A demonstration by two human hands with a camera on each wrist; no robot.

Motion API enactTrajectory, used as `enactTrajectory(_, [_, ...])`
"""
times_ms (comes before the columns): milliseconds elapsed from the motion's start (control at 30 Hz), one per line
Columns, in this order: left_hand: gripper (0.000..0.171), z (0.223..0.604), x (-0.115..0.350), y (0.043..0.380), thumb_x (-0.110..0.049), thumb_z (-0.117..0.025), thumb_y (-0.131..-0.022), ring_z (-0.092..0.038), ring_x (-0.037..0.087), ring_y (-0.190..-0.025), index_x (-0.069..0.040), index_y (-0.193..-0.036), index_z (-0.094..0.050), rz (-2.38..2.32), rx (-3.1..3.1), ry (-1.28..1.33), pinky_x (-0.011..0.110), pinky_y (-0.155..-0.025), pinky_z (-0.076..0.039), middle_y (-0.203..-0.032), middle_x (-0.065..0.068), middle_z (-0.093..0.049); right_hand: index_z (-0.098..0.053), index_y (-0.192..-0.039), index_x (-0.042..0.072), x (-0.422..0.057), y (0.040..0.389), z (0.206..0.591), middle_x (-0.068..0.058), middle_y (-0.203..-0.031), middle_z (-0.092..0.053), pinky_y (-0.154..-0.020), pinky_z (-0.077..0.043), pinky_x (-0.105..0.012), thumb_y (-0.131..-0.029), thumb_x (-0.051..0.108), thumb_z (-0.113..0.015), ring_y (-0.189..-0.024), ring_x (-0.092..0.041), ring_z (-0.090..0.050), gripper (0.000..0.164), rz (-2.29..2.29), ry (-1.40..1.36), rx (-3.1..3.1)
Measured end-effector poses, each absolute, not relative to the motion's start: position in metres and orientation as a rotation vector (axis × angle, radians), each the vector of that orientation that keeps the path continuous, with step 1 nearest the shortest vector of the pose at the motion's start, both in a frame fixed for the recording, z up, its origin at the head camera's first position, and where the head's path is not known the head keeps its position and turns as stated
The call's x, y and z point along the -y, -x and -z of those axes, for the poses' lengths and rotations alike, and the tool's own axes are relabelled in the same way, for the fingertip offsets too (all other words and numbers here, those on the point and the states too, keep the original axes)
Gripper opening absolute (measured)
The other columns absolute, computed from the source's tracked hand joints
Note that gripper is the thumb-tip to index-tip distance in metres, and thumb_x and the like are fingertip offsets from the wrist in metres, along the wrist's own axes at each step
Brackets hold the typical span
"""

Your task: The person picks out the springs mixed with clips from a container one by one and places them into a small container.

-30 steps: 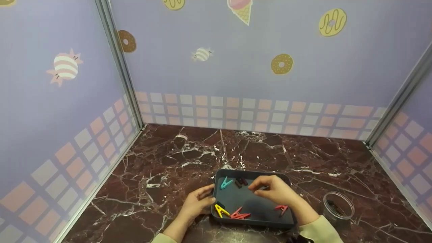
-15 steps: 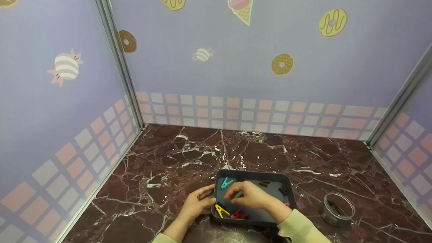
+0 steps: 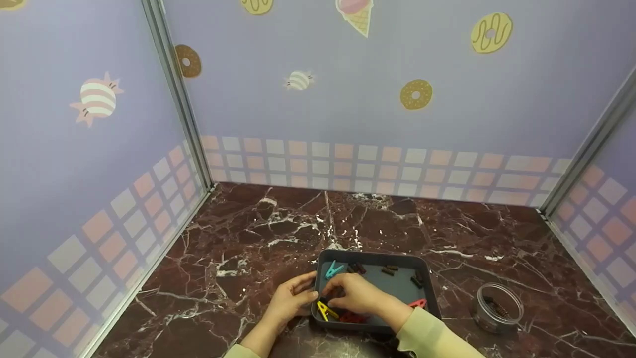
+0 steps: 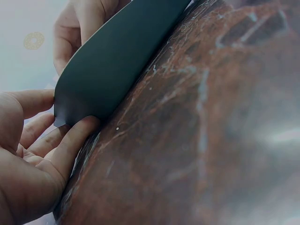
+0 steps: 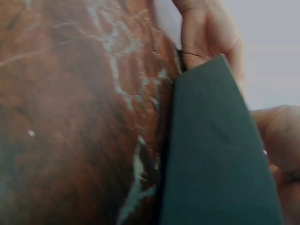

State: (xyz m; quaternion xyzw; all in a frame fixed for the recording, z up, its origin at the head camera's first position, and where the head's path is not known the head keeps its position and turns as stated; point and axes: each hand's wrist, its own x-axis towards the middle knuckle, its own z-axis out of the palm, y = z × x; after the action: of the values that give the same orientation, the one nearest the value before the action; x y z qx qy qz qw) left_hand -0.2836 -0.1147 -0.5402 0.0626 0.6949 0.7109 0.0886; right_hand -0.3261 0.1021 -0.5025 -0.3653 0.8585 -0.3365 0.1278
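My left hand (image 3: 293, 298) touches the left wall of a dark grey tray (image 3: 314, 268), fingers fairly straight; the left wrist view shows fingertips against the tray's corner. Over the tray's left side, my right hand (image 3: 355, 294) has its fingers bent downward beside a yellow clip (image 3: 324, 312) and a small dark piece (image 3: 324, 301). Whether those fingertips pinch anything is hidden. A teal clip (image 3: 334, 269) lies at the back left. A red clip (image 3: 352, 317) is partly beneath the right hand; another red clip (image 3: 418, 303) lies at the right.
Several small dark ridged pieces (image 3: 389, 270) lie in the tray's back half. A clear plastic tub (image 3: 483, 318) with more dark pieces inside stands to the right. The brown marbled tabletop (image 3: 278, 223) ends at patterned panels (image 3: 298, 109) at the back and sides.
My right hand has moved left and nearer across the tray, from the middle to beside the yellow clip, uncovering dark pieces at the back. My left hand has stayed on the tray.
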Motion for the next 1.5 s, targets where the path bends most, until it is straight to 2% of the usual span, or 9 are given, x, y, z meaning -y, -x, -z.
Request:
enactTrajectory(200, [0.06, 0.539, 0.114, 0.283, -0.013, -0.068, -0.096, -0.053, 0.046, -0.138, 0.003, -0.15, -0.048, -2.096, -2.072, -0.181, 0.044, -0.078, -0.066, -0.152, 0.033, -0.048, -0.077, -0.101, 0.006, -0.097, 0.325, 0.509, -0.007, -0.096, -0.078, -0.074, -0.057, -0.021, -0.087, 0.008, -0.08, -0.083, -0.011, -0.071, 0.015, 0.981, 1.029, -2.561])
enactTrajectory(467, [0.06, 0.54, 0.114, 0.283, -0.012, -0.069, -0.096, -0.055, 0.046, -0.136, 0.003, -0.15, -0.048, -2.099, -2.072, -0.171, 0.045, -0.078, -0.066, -0.151, 0.033, -0.048, -0.078, -0.1, 0.005, -0.093, 0.325, 0.511, -0.007, -0.093, -0.077, -0.07, -0.055, -0.021, -0.086, 0.001, -0.074, -0.079, -0.01, -0.069, 0.014, 0.925, 1.053, -2.632])
enactTrajectory(633, [0.06, 0.54, 0.115, 0.283, -0.011, -0.068, -0.097, -0.054, 0.046, -0.137, 0.006, -0.15, -0.047, -2.112, -2.081, -0.211, 0.043, -0.085, -0.065, -0.15, 0.034, -0.049, -0.078, -0.096, 0.004, -0.089, 0.324, 0.512, -0.007, -0.089, -0.074, -0.068, -0.053, -0.02, -0.083, 0.001, -0.077, -0.077, -0.009, -0.065, 0.013, 0.889, 1.126, -2.673])
enactTrajectory(733, [0.06, 0.541, 0.115, 0.283, -0.011, -0.068, -0.097, -0.053, 0.046, -0.137, 0.006, -0.15, -0.047, -2.113, -2.087, -0.219, 0.042, -0.085, -0.065, -0.15, 0.034, -0.049, -0.078, -0.091, 0.004, -0.088, 0.323, 0.514, -0.006, -0.087, -0.071, -0.067, -0.052, -0.02, -0.08, 0.0, -0.079, -0.075, -0.008, -0.061, 0.012, 0.883, 1.157, -2.697])
enactTrajectory(900, [0.061, 0.541, 0.115, 0.284, -0.013, -0.069, -0.096, -0.054, 0.045, -0.137, 0.004, -0.151, -0.047, -2.113, -2.059, -0.176, 0.043, -0.078, -0.066, -0.152, 0.033, -0.048, -0.078, -0.09, 0.005, -0.087, 0.324, 0.514, -0.006, -0.086, -0.073, -0.067, -0.053, -0.019, -0.081, 0.001, -0.079, -0.075, -0.007, -0.063, 0.009, 0.886, 1.146, -2.706])
enactTrajectory(1133, [0.062, 0.54, 0.114, 0.283, -0.014, -0.07, -0.096, -0.055, 0.044, -0.137, 0.003, -0.151, -0.048, -2.11, -2.064, -0.173, 0.043, -0.08, -0.066, -0.152, 0.031, -0.049, -0.079, -0.094, 0.006, -0.089, 0.326, 0.509, -0.007, -0.091, -0.079, -0.073, -0.058, -0.022, -0.085, 0.0, -0.077, -0.083, -0.014, -0.072, 0.011, 0.996, 1.037, -2.635])
enactTrajectory(1500, [0.061, 0.54, 0.114, 0.283, -0.011, -0.069, -0.096, -0.056, 0.043, -0.136, 0.004, -0.15, -0.047, -2.116, -2.048, -0.16, 0.044, -0.078, -0.066, -0.152, 0.031, -0.049, -0.079, -0.098, 0.01, -0.105, 0.328, 0.5, -0.005, -0.096, -0.077, -0.074, -0.058, -0.023, -0.087, 0.003, -0.075, -0.085, -0.013, -0.071, 0.013, 1.061, 1.0, -2.565])
